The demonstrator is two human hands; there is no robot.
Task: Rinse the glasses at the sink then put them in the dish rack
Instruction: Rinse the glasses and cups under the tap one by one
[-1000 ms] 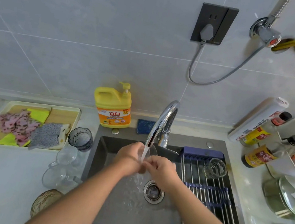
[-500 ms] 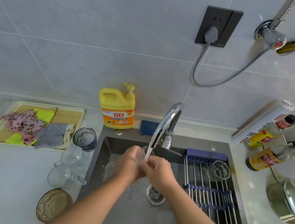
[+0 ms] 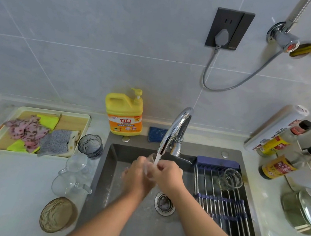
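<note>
Over the dark sink (image 3: 111, 171), my left hand (image 3: 137, 176) and my right hand (image 3: 169, 175) grip a small clear glass (image 3: 151, 157) between them, under the running stream from the chrome tap (image 3: 175, 128). The hands hide most of that glass. One clear glass (image 3: 230, 179) lies on the roll-up dish rack (image 3: 221, 200) across the sink's right side. On the counter to the left stand a dark tinted glass (image 3: 90, 146), a clear glass (image 3: 76, 164) and a clear mug (image 3: 70, 185).
A yellow detergent bottle (image 3: 124, 114) and blue sponge (image 3: 156, 134) sit behind the sink. A tray of cloths (image 3: 37, 132) is at left, a woven coaster (image 3: 57, 214) near the front. Sauce bottles (image 3: 280, 166) and pot lids (image 3: 307, 211) crowd the right counter.
Both hands stay together under the water stream with the glass; their grip has shifted slightly. The view has moved a little.
</note>
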